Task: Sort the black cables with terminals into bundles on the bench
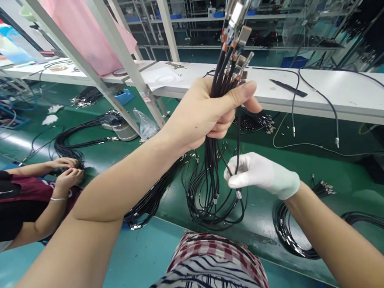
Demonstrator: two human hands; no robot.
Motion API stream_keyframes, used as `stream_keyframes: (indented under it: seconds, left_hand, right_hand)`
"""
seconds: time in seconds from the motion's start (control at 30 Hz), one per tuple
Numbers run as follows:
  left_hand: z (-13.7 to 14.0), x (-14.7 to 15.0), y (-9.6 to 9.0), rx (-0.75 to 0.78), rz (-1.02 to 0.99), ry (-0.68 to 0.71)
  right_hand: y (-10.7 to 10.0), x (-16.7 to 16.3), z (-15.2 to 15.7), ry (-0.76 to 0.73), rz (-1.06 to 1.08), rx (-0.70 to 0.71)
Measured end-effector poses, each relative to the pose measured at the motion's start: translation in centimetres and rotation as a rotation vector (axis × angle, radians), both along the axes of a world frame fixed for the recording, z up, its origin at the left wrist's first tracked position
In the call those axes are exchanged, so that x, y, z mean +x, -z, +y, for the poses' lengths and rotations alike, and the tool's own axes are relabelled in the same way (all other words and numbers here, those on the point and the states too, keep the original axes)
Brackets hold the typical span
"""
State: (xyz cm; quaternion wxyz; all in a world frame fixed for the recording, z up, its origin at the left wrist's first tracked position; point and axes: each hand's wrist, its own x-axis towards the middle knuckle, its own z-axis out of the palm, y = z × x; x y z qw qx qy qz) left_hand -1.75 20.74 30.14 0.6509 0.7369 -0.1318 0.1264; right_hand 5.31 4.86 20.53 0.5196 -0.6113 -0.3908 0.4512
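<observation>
My bare left hand (210, 112) is raised at the middle of the view, closed round a bundle of black cables (220, 78). Metal connectors (236, 15) with bits of coloured wire and copper-coloured bands stick up above the fist. Below it the cables hang in loops (201, 206) onto the green bench. In a white glove, my right hand (251, 172) pinches one black cable (238, 140) of that bundle between thumb and fingers. Just under the gloved fingertips a small silver metal piece (239, 194) shows on the cable.
A white shelf (346, 93) runs behind my hands, with a black pen-like tool (288, 88) on it. Coiled cables (284, 229) lie at right and another cable pile (156, 189) at left. Far left, a co-worker's hands (68, 172) handle dark cables. Slanted white posts (119, 60) stand left.
</observation>
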Motion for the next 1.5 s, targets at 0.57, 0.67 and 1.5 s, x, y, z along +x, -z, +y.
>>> stream_keyframes:
  seconds: [0.57,0.67,1.5]
  left_hand:
    - [-0.6,-0.5,1.0,-0.078,0.112,0.019]
    - [-0.5,-0.6,1.3,-0.081,0.104,0.025]
    - [-0.4,-3.1,0.9,-0.111,0.068,0.136]
  right_hand:
    - [2.5,-0.9,-1.4,-0.121,0.017,0.055]
    - [3.3,-1.1,-1.7,-0.202,0.143,0.068]
    - [4.4,-4.2,-0.8,-0.46,-0.015,-0.074]
